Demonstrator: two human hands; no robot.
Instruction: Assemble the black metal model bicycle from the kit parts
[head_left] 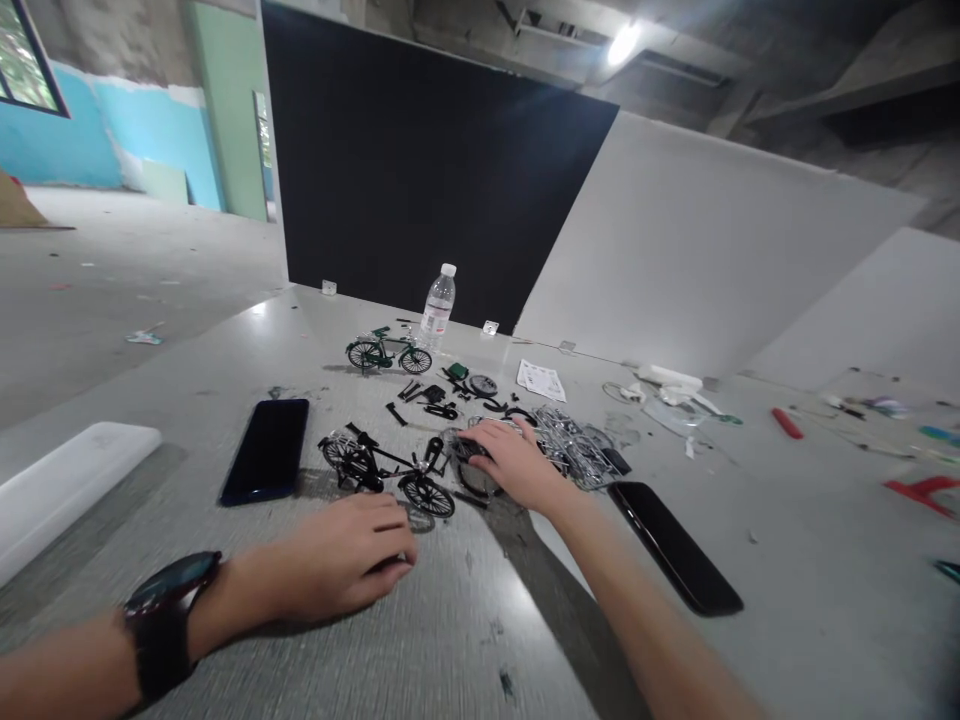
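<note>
A small black model bicycle (386,464) stands on the grey table (480,620) in front of me. My left hand (349,556), with a black watch on its wrist, rests on the table just before the bicycle's rear wheel, fingers curled under; whether it holds anything is hidden. My right hand (510,458) lies palm down, fingers closed over small clear and black parts (574,445) right of the bicycle. A finished green model bicycle (388,351) stands farther back.
A dark phone (266,449) lies left of the black bicycle, another phone (675,546) to the right. A water bottle (437,306), an instruction sheet (541,380), loose black parts (439,396), a white box (64,485) and red tools (787,423) are also on the table.
</note>
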